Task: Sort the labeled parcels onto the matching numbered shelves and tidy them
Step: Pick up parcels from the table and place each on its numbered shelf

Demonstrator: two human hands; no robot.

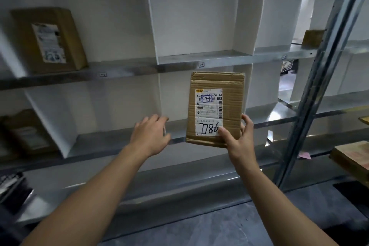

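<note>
My right hand (238,142) grips the lower right corner of a brown cardboard parcel (233,94), thumb on its front. The parcel is upright in front of the shelving, and its white label reads 7786 in handwriting with a boxed mark above. My left hand (150,136) reaches toward the middle shelf (119,142) to the left of the parcel, fingers loosely curled and apart from the box. Whether it holds something small I cannot tell. Small tags (201,64) sit on the front edge of the upper shelf (129,70).
A labelled brown parcel (50,40) leans on the upper shelf at left. Another (28,132) stands on the middle shelf at far left. White dividers split the shelves into bays. A metal upright (311,96) runs at right, with more parcels (353,158) beyond it.
</note>
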